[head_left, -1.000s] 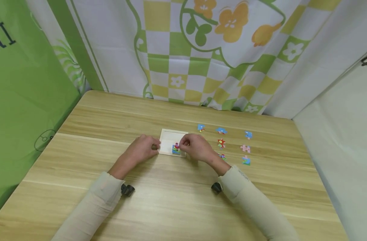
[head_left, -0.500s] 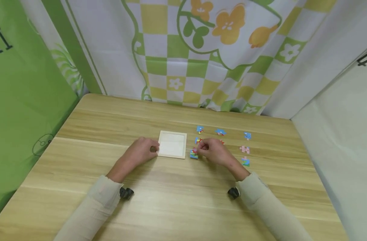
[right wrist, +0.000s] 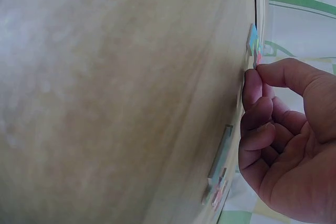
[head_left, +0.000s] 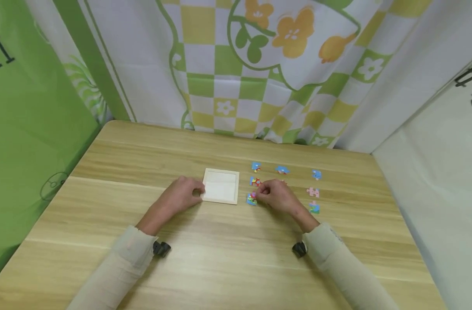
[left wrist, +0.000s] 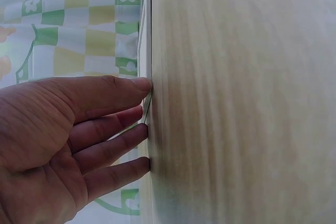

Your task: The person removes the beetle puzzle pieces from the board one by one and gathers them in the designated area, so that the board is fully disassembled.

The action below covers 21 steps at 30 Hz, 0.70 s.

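Observation:
A square wooden puzzle tray (head_left: 220, 202) lies flat with its pale floor bare. At its left edge rests my left hand (head_left: 179, 193); in the left wrist view the thumb meets the edge and the fingers (left wrist: 118, 178) reach out nearly straight, tips down by the table. Just right of the tray, my right hand (head_left: 279, 197) pinches the corner of a colourful jigsaw piece (head_left: 251, 199) between thumb and forefinger, its other fingers curled. In the right wrist view this piece (right wrist: 253, 38) lies low over the tabletop. Part of it is hidden by the fingertips.
More jigsaw pieces lie spread in rows on the right: a blue corner one (head_left: 256, 166), a red-and-yellow one (head_left: 255, 181), a blue one (head_left: 282, 170), a pink one (head_left: 313, 192) and others. The right hand partly covers the middle ones. A patterned curtain (head_left: 228, 86) hangs behind the table (head_left: 220, 258).
My right hand has carried the jigsaw piece from over the tray out to the right and down near the table beside it. The left hand has stayed at the tray's left edge.

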Each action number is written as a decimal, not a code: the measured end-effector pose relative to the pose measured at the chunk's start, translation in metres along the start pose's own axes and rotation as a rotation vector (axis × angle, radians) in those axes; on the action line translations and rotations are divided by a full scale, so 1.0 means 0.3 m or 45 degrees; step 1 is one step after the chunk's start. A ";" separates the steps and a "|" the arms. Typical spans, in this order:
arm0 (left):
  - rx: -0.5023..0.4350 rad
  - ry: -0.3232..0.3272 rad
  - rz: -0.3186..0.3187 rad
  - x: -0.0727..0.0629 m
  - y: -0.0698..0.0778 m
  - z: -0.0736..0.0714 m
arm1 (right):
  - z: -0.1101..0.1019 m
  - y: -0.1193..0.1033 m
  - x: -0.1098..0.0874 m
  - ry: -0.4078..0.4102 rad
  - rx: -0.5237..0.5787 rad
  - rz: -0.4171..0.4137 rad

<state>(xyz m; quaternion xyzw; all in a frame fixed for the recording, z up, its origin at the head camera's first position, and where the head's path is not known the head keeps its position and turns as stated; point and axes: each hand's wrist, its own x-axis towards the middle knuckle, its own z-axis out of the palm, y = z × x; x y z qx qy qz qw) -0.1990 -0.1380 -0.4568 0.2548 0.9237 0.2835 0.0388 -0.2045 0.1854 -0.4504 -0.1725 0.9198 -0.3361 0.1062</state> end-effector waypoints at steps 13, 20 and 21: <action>-0.014 0.004 -0.043 -0.008 0.012 0.002 | -0.005 0.018 -0.011 0.024 0.035 0.041; 0.007 0.002 0.015 -0.009 0.026 0.006 | -0.068 0.031 -0.043 0.063 0.051 -0.087; 0.030 -0.001 0.022 -0.011 0.032 0.004 | -0.079 0.028 -0.045 0.068 0.041 -0.104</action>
